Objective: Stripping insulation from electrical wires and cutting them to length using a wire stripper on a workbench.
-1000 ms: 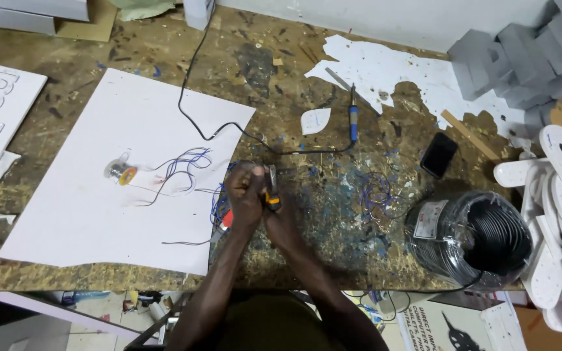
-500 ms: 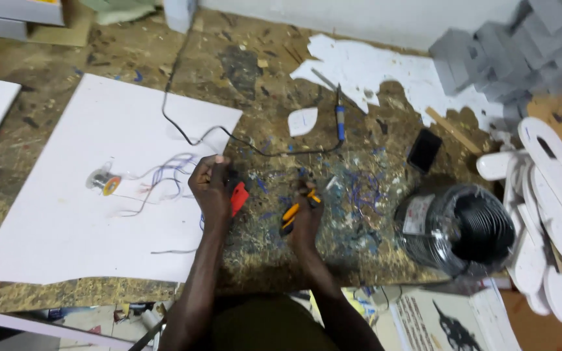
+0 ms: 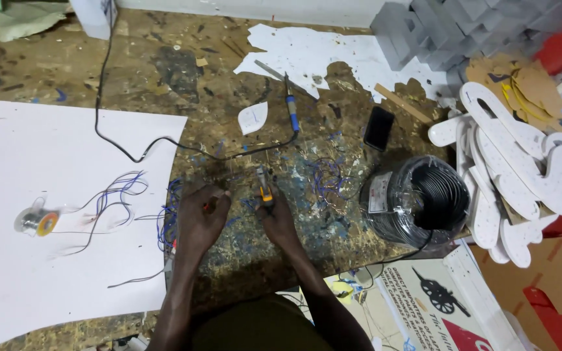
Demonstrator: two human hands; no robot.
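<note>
Right hand (image 3: 273,218) holds yellow-handled pliers (image 3: 263,184) (left hand (image 3: 201,211) beside, fingers curled).

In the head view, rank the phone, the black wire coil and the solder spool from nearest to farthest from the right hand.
From the right hand:
1. Black wire coil, to its right at the table's near edge.
2. Phone, up and to the right.
3. Solder spool, far left on the white sheet.

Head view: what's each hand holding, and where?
Right hand grips yellow-handled pliers by the handles, jaws pointing away. Left hand pinches something small and red; the grip point can't be made out.
</note>
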